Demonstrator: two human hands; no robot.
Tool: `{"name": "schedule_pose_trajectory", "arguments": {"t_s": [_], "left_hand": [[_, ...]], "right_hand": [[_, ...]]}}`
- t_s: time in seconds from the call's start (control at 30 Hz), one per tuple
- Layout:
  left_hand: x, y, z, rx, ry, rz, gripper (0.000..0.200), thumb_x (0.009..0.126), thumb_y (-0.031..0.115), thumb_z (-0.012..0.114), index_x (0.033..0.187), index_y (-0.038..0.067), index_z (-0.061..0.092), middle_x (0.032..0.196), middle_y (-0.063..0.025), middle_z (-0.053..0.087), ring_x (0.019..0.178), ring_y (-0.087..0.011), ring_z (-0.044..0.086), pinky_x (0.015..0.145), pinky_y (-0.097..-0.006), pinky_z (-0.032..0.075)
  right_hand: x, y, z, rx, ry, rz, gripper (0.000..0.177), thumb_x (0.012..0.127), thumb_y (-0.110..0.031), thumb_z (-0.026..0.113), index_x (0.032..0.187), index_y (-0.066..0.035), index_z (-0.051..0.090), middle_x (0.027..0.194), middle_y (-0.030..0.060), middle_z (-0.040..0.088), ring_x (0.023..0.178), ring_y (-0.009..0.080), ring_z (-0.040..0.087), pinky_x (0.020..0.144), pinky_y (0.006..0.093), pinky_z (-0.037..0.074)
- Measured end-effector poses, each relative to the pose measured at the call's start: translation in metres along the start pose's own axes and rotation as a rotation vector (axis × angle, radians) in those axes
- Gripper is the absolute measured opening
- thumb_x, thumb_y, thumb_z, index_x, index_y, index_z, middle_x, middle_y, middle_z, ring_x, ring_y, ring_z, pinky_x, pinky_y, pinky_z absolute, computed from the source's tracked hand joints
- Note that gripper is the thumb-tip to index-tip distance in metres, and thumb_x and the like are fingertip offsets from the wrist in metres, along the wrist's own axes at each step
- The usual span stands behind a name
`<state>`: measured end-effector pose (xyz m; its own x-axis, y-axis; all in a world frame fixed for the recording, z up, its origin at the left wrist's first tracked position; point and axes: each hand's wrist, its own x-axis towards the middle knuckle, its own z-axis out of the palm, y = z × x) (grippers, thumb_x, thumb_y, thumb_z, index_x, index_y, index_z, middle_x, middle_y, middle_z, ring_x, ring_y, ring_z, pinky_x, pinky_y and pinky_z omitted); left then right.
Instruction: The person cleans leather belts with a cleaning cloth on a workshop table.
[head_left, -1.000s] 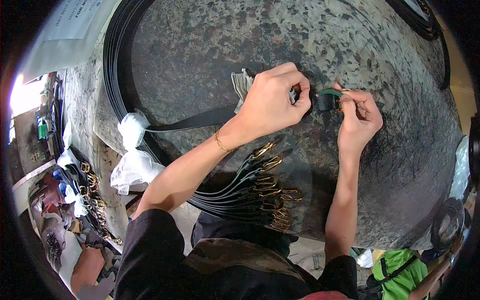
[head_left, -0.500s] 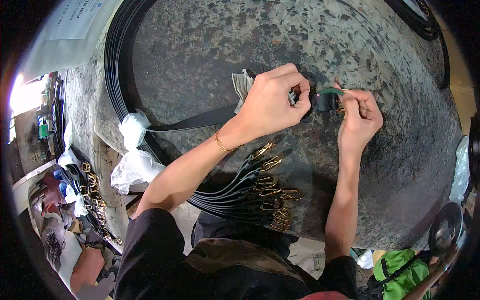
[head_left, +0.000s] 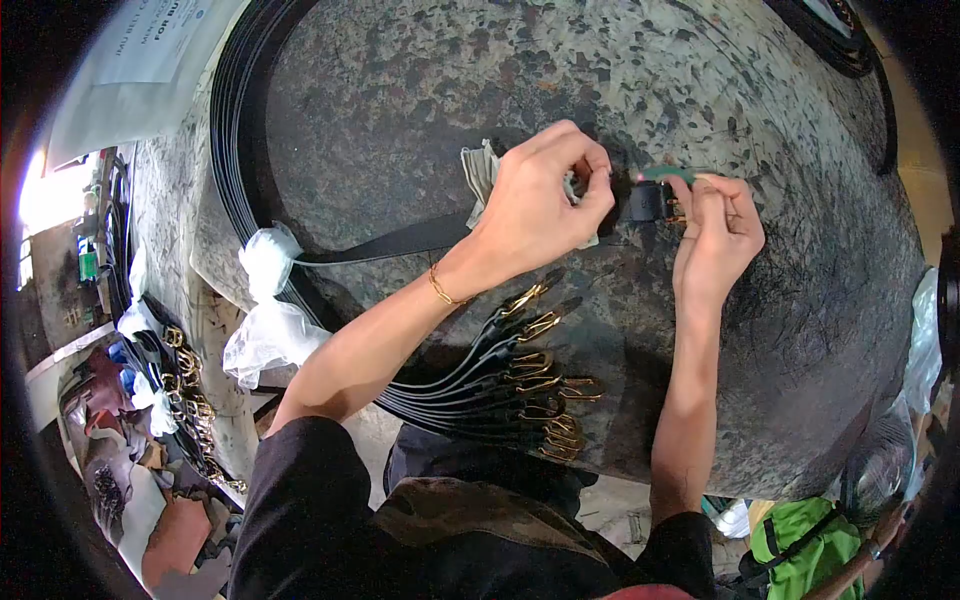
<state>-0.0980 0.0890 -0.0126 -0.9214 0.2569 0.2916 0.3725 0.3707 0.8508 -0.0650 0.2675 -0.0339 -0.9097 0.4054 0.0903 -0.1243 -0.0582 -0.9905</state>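
Observation:
My left hand (head_left: 550,190) is over the stained table, its thumb and index finger pinched at the left of the black belt's buckle end. A crumpled grey-white cloth (head_left: 481,172) shows behind and below its palm. My right hand (head_left: 718,225) pinches a thin green strip (head_left: 665,172) whose pinkish tip points left. Just under the strip lies the belt's black loop (head_left: 648,202), beside a brass-coloured buckle partly hidden by my right fingers. The belt's black strap (head_left: 405,240) runs left beneath my left wrist.
Black belts with brass buckles (head_left: 540,385) fan out near the front edge. White plastic wrap (head_left: 270,262) binds a curved stack of black straps (head_left: 228,130) at left. More buckled belts (head_left: 185,385) hang off the left side. A green bag (head_left: 810,540) sits at lower right.
The green strip has tilted and risen slightly, and more of the black loop shows beneath it. My left hand has shifted slightly, and its fingertips have come closer together.

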Motion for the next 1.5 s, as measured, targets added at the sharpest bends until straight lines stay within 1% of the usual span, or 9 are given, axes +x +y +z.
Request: {"name": "schedule_pose_trajectory", "arguments": {"t_s": [0.17, 0.23, 0.3, 0.37, 0.47, 0.53, 0.87, 1.2, 1.5], "left_hand": [[-0.001, 0.007, 0.003, -0.164, 0.22, -0.303, 0.011, 0.086, 0.007, 0.063, 0.091, -0.002, 0.059, 0.082, -0.0107, 0.06, 0.074, -0.0159, 0.06, 0.065, -0.0296, 0.048], [0.001, 0.01, 0.003, -0.321, 0.304, -0.368, 0.014, 0.091, 0.013, 0.061, 0.1, 0.003, 0.058, 0.095, -0.0012, 0.055, 0.084, -0.0051, 0.051, 0.07, -0.0262, 0.046], [0.0, 0.013, 0.0, -0.418, 0.254, -0.264, 0.013, 0.088, 0.01, 0.062, 0.097, 0.003, 0.057, 0.102, -0.0053, 0.054, 0.088, -0.0092, 0.054, 0.076, -0.0272, 0.046], [0.001, 0.01, -0.001, -0.054, -0.264, 0.106, 0.02, 0.081, 0.005, 0.063, 0.1, 0.003, 0.058, 0.103, -0.0106, 0.057, 0.092, -0.0193, 0.06, 0.08, -0.0315, 0.049], [-0.009, 0.008, 0.01, 0.104, -0.202, 0.277, 0.024, 0.074, 0.001, 0.066, 0.098, 0.001, 0.062, 0.104, -0.0133, 0.058, 0.099, -0.0307, 0.062, 0.087, -0.039, 0.05], [-0.009, 0.009, 0.011, 0.261, -0.155, 0.428, 0.018, 0.073, 0.004, 0.07, 0.09, 0.0, 0.064, 0.098, -0.0113, 0.059, 0.094, -0.0298, 0.062, 0.085, -0.041, 0.051], [-0.008, 0.019, 0.015, 0.415, -0.173, 0.312, 0.029, 0.069, 0.019, 0.08, 0.084, 0.003, 0.061, 0.083, -0.0069, 0.056, 0.079, -0.0265, 0.055, 0.069, -0.0378, 0.043], [-0.018, 0.016, 0.028, 0.344, -0.057, 0.378, 0.017, 0.071, 0.005, 0.078, 0.083, 0.004, 0.066, 0.082, -0.0073, 0.056, 0.075, -0.0258, 0.057, 0.067, -0.0361, 0.045], [-0.017, 0.014, 0.029, 0.211, -0.08, 0.117, 0.009, 0.081, 0.006, 0.068, 0.087, 0.001, 0.062, 0.087, -0.0105, 0.054, 0.079, -0.0293, 0.055, 0.072, -0.0381, 0.043]], "right_hand": [[0.008, -0.008, 0.0, 0.437, 0.14, 0.172, 0.008, 0.093, -0.001, 0.056, 0.088, 0.005, 0.058, 0.077, 0.0048, 0.049, 0.069, 0.0084, 0.05, 0.094, 0.0507, 0.056], [0.01, -0.01, -0.001, 0.511, 0.16, 0.187, 0.01, 0.093, -0.003, 0.055, 0.087, 0.004, 0.056, 0.076, 0.0038, 0.047, 0.067, 0.0091, 0.047, 0.095, 0.0516, 0.054], [0.012, -0.012, -0.003, 0.585, 0.177, 0.2, 0.011, 0.093, -0.005, 0.055, 0.086, 0.003, 0.055, 0.075, 0.0028, 0.044, 0.066, 0.0097, 0.044, 0.097, 0.0525, 0.053], [0.013, -0.01, -0.006, 0.674, 0.173, 0.238, 0.011, 0.094, -0.007, 0.055, 0.086, 0.0, 0.054, 0.076, 0.0015, 0.042, 0.068, 0.0103, 0.042, 0.102, 0.0561, 0.048], [0.014, -0.011, -0.006, 0.721, 0.22, 0.278, 0.009, 0.094, -0.008, 0.054, 0.088, -0.001, 0.054, 0.077, 0.0009, 0.043, 0.07, 0.01, 0.041, 0.104, 0.0569, 0.046], [0.014, -0.008, -0.01, 0.731, 0.188, 0.27, 0.009, 0.094, -0.009, 0.055, 0.089, -0.002, 0.055, 0.078, 0.0011, 0.044, 0.071, 0.01, 0.042, 0.104, 0.0568, 0.046], [0.012, -0.009, -0.008, 0.544, 0.066, 0.199, 0.03, 0.098, -0.006, 0.054, 0.126, 0.004, 0.057, 0.086, 0.0036, 0.058, 0.079, 0.0103, 0.055, 0.098, 0.0491, 0.053], [0.017, -0.008, -0.017, 0.627, 0.001, 0.243, 0.026, 0.098, -0.007, 0.055, 0.12, 0.006, 0.06, 0.085, 0.0046, 0.058, 0.078, 0.0102, 0.055, 0.097, 0.0476, 0.055], [0.005, -0.012, -0.008, 0.056, 0.007, 0.087, 0.015, 0.093, -0.002, 0.059, 0.102, 0.008, 0.065, 0.09, 0.0093, 0.066, 0.081, 0.0132, 0.066, 0.078, 0.0274, 0.056]]}}
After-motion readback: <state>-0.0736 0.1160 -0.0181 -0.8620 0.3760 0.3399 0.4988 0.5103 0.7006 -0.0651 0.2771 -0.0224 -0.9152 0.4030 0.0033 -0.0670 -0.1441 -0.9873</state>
